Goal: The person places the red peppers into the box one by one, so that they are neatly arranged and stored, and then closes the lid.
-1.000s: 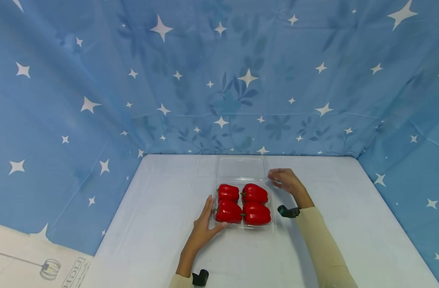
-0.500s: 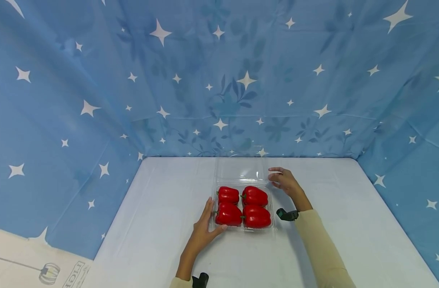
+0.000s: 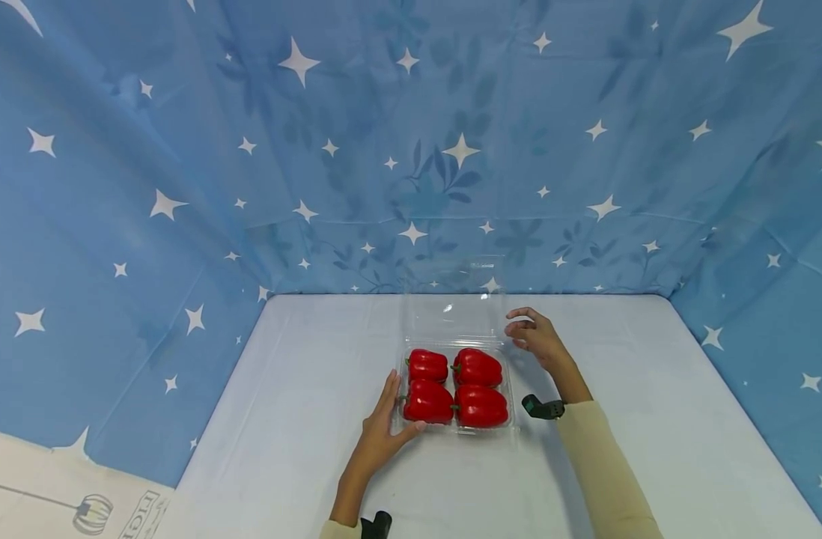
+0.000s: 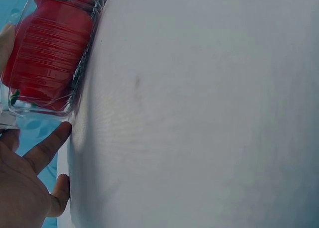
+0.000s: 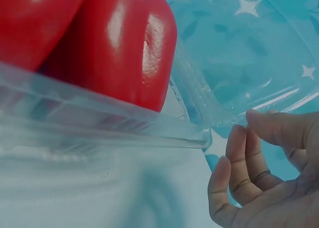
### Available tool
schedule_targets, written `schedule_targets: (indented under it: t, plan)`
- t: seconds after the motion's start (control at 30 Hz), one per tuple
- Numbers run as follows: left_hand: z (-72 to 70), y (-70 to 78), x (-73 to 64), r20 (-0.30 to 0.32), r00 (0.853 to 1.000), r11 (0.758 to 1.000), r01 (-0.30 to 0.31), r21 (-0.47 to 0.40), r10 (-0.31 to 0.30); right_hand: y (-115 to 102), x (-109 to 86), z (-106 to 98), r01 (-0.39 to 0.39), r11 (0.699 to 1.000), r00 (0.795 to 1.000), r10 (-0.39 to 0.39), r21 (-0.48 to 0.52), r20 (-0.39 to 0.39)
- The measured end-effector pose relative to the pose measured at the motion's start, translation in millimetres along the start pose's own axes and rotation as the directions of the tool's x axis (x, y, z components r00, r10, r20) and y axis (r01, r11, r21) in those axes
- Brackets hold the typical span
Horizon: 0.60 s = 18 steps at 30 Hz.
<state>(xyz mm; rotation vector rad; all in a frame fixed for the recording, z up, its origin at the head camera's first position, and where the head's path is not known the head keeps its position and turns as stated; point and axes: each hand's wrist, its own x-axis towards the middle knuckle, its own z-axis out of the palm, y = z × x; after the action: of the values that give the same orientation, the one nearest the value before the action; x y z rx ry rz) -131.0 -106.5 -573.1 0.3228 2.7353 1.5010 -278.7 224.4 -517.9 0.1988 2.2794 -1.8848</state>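
Observation:
A clear plastic clamshell container point(image 3: 512, 408) rests on the table, with several red bell peppers point(image 3: 481, 406) in its base. Its transparent lid point(image 3: 451, 318) stands tilted up at the far side. My left hand point(image 3: 379, 434) rests against the base's left side and near corner, fingers fairly straight and thumb along the front edge. In the left wrist view, peppers point(image 4: 50, 49) show through the ribbed plastic beside that hand point(image 4: 25, 183). My right hand point(image 3: 539, 338) is at the lid's right edge. Its thumb and fingertips pinch the lid's edge, as the right wrist view shows point(image 5: 274, 168).
The container sits on a white-covered table point(image 3: 303, 389). Blue star-patterned cloth point(image 3: 357, 187) hangs behind the table and along both sides. Dark wrist cameras point(image 3: 542, 408) are strapped to both arms.
The lid has swung upward from lying back nearly flat, its far edge now rising in front of the blue cloth. My right hand has shifted slightly with it; my left hand has stayed put.

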Motion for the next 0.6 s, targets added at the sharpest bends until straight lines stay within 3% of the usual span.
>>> schedule_targets:
  t: [0.27, 0.6]
  plan:
    - [1.7, -1.4, 0.9, -0.004, 1.0, 1.0, 0.006, 0.0, -0.006, 4, -10.7, -7, 0.12, 0.992, 0.993, -0.119, -0.047, 0.013]
    - [1.6, -2.7, 0.9, -0.003, 1.0, 1.0, 0.022, 0.005, -0.022, 17, -24.6, -10, 0.238, 0.971, 0.971, -0.238, -0.011, 0.032]
